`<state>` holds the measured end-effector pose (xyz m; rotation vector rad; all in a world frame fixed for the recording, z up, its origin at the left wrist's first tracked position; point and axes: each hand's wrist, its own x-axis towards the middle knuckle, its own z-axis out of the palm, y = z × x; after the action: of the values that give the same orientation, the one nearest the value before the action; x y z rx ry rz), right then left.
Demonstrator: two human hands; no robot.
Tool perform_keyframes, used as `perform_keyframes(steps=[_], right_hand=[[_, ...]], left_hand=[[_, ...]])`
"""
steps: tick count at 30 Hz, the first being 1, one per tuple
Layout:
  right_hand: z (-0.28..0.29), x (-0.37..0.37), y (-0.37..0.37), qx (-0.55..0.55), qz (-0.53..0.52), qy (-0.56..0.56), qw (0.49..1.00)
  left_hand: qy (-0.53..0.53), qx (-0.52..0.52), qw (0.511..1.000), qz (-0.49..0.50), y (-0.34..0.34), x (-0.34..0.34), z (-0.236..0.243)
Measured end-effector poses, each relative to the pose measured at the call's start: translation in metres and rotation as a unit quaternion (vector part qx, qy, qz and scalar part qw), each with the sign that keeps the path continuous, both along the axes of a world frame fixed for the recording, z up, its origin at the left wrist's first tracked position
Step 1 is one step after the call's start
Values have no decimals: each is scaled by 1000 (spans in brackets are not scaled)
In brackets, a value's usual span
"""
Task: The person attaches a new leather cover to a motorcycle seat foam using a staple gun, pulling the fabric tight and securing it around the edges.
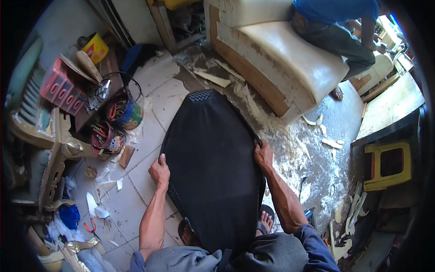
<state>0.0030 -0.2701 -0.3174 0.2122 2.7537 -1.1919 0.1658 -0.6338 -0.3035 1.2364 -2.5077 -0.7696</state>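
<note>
Between my knees lies a long black seat cover (210, 158), shaped like one for a motorcycle seat. It narrows toward its far end, where a textured patch shows, and whatever is beneath it is hidden. My left hand (159, 172) is closed on the cover's left edge, thumb on top. On the opposite side my right hand (263, 155) grips the right edge, a little farther from me. The cloth looks taut between both hands, and its near end rests against my lap.
Pliers with red handles (92, 226) lie on the tiles at left. Tool buckets (108, 140) and a pink crate (63, 88) stand beyond. A big cream sofa (290, 59) fills the far right, with a person in blue (335, 13) on it. Foam scraps (213, 78) litter the floor; a yellow stool (387, 165) lies right.
</note>
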Motion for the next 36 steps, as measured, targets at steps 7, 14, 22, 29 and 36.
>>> perform_keyframes(steps=[7,14,22,29,36], right_hand=[[-20,-4,-3,47,25,-63,997],[-26,0,-24,81,18,-82,993],[-16,4,-33,71,-28,-123,989],[48,-4,-37,-107,-30,-137,984],[257,-57,-80,-134,79,106,982]], left_hand=[[-34,-26,998,37,21,-18,-35],[-49,42,998,3,29,-28,-34],[-71,99,992,10,14,-28,-57],[161,419,892,53,-5,-21,-12],[225,276,930,-93,-20,-62,156]])
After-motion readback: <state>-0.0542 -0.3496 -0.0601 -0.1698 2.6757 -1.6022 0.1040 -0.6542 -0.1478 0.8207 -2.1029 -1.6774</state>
